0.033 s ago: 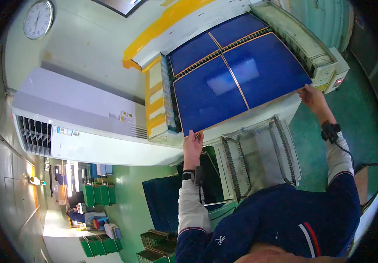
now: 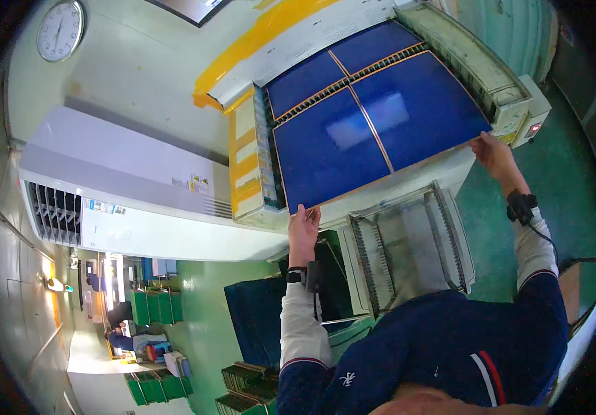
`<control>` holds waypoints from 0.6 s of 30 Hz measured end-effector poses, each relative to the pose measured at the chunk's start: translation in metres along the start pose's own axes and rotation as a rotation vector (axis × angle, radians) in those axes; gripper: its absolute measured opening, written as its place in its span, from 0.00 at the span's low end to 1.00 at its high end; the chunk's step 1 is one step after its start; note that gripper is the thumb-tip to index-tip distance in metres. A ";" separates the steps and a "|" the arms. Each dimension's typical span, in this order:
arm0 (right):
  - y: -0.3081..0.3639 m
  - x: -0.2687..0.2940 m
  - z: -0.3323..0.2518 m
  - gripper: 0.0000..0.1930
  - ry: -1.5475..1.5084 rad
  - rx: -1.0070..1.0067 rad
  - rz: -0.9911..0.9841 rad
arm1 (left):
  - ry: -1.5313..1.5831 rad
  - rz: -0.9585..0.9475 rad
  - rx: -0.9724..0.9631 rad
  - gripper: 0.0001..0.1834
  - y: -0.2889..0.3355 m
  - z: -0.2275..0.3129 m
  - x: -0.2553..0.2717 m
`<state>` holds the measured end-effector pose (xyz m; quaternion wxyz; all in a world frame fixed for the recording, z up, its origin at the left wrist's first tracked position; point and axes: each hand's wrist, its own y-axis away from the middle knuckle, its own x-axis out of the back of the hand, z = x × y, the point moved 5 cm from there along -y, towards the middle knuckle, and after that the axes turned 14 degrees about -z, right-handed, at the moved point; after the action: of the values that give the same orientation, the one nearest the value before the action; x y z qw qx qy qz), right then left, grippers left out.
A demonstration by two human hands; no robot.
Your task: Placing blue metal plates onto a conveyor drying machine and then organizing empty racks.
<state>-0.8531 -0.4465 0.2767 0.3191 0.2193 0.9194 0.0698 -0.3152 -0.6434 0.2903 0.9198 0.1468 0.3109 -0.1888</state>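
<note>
A large glossy blue panel (image 2: 422,111) with copper-coloured edges and a strip across its middle lies on a roller conveyor. My left hand (image 2: 304,232) pinches its near left corner between thumb and fingers. At the near right corner, my right hand (image 2: 495,158) grips the edge the same way. Both arms reach forward, with a dark device strapped on each wrist. Beyond a row of rollers (image 2: 312,104) lies a second blue panel (image 2: 305,83) of the same look. The undersides of both panels are hidden.
Below the conveyor's near end, close to my body, stands a slotted rack (image 2: 408,249). A white air conditioner (image 2: 125,159) is at left. Dark panels (image 2: 253,318) and green racks (image 2: 156,308) stand on the floor; a person (image 2: 128,340) works far left. The conveyor's side housing (image 2: 471,55) borders the right.
</note>
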 end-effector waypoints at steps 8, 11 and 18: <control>-0.003 -0.005 -0.005 0.10 -0.013 0.004 0.015 | -0.094 0.046 0.044 0.11 -0.004 0.008 0.000; -0.003 -0.003 -0.005 0.10 -0.003 -0.029 0.002 | -0.104 0.067 0.080 0.12 -0.003 0.008 -0.004; 0.012 -0.039 -0.013 0.10 -0.047 -0.062 -0.079 | -0.053 0.047 0.097 0.13 0.010 -0.003 0.003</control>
<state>-0.8300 -0.4533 0.3117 0.3500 0.1743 0.9169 0.0803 -0.3104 -0.6339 0.2879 0.9237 0.1935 0.2736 -0.1858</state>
